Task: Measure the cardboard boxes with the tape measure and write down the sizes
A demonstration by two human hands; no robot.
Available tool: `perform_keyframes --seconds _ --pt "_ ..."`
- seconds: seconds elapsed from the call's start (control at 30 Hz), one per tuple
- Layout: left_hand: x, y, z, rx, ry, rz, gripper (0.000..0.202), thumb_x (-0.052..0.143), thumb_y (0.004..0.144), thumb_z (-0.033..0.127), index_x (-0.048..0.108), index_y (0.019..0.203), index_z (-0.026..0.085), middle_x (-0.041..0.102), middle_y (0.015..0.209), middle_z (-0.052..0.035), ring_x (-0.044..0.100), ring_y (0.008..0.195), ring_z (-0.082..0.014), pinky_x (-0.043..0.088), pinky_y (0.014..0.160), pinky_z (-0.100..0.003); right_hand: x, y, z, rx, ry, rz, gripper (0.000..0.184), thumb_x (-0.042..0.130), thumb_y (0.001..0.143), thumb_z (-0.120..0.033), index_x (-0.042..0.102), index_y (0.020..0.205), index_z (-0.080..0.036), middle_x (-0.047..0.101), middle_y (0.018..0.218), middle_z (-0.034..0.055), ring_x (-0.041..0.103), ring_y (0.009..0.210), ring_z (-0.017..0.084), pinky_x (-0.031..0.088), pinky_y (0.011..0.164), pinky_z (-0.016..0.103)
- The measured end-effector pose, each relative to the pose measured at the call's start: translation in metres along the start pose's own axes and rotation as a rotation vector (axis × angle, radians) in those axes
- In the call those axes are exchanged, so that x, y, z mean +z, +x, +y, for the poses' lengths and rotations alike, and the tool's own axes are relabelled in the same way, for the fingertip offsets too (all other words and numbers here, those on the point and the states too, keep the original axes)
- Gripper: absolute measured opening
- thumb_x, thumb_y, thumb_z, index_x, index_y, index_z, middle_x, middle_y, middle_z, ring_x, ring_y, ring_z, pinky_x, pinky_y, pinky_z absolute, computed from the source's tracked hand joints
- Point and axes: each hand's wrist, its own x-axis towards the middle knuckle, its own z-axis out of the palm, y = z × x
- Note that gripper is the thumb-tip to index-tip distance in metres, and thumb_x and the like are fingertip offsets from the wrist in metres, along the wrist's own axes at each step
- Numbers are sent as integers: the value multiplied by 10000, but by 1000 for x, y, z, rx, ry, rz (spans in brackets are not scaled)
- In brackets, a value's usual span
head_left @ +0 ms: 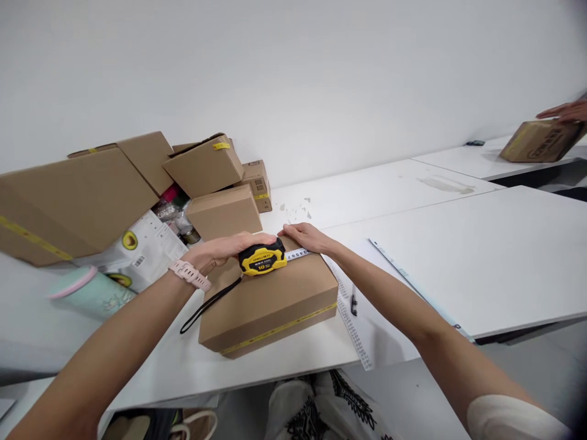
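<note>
A closed cardboard box (pixel 270 305) with yellow tape lies on the white table (pixel 458 256) in front of me. My left hand (pixel 224 247), with a pink watch on the wrist, grips a yellow and black tape measure (pixel 262 259) at the box's far top edge. Its white blade (pixel 297 254) runs a short way to the right along that edge. My right hand (pixel 305 235) presses the blade's end down at the box's far right corner, fingers closed on it. A black wrist strap (pixel 208 305) hangs from the tape measure over the box's left side.
Several cardboard boxes (pixel 92 189) are piled at the left with a white package and a mint cylinder (pixel 87 293). A paper sheet, a long ruler (pixel 353 324) and a pen (pixel 353 302) lie right of the box. Far right, another person's hand (pixel 566 112) holds a box (pixel 539 140).
</note>
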Motion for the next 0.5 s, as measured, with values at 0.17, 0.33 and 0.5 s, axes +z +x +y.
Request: perform_keyframes --seconds 0.17,0.33,0.5 --pt "-5 -9 -4 -60 44 -40 655 634 737 835 825 994 263 822 1065 -64 727 1045 -326 568 863 -367 0 -5 -7 -60 -310 64 434 444 1015 -562 753 968 -261 780 986 48 670 925 261 453 828 352" --pt "-36 -49 -40 -124 174 219 573 716 696 794 839 1025 341 777 1255 -24 655 1237 -344 535 1008 -346 0 -6 -12 -12 -416 46 330 466 999 -497 711 991 -275 763 981 59 662 896 273 422 771 355" --pt "-72 -112 -102 -157 110 413 439 805 642 695 859 915 355 802 1175 -38 692 1177 -353 597 921 -324 2 -7 -8 -46 -366 70 308 482 985 -474 706 923 -271 763 929 52 647 834 256 425 744 361"
